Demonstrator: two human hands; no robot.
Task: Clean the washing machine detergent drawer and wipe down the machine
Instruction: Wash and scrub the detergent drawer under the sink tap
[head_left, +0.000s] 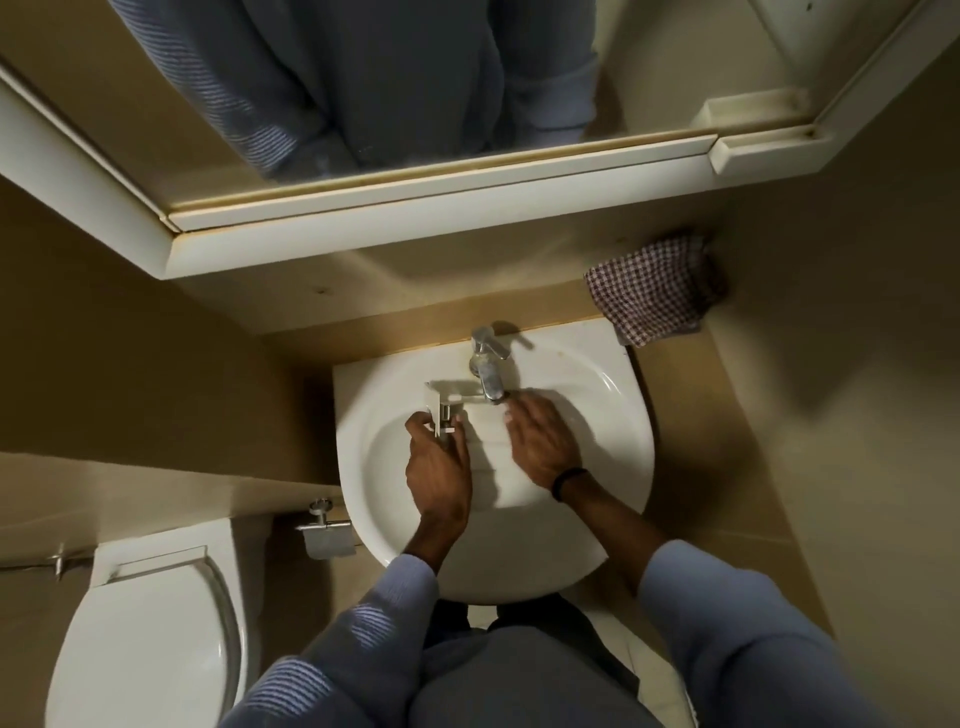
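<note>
A white detergent drawer lies inside the white washbasin, under the chrome tap. My left hand grips a small white drawer insert at the drawer's left end. My right hand rests flat on the drawer's right side, fingers spread, fingertips just below the tap spout. Much of the drawer is hidden by both hands. I cannot tell whether water is running.
A checked cloth hangs on the wall behind the basin's right corner. A mirror cabinet juts out overhead. A toilet stands at lower left, with a chrome paper holder between it and the basin.
</note>
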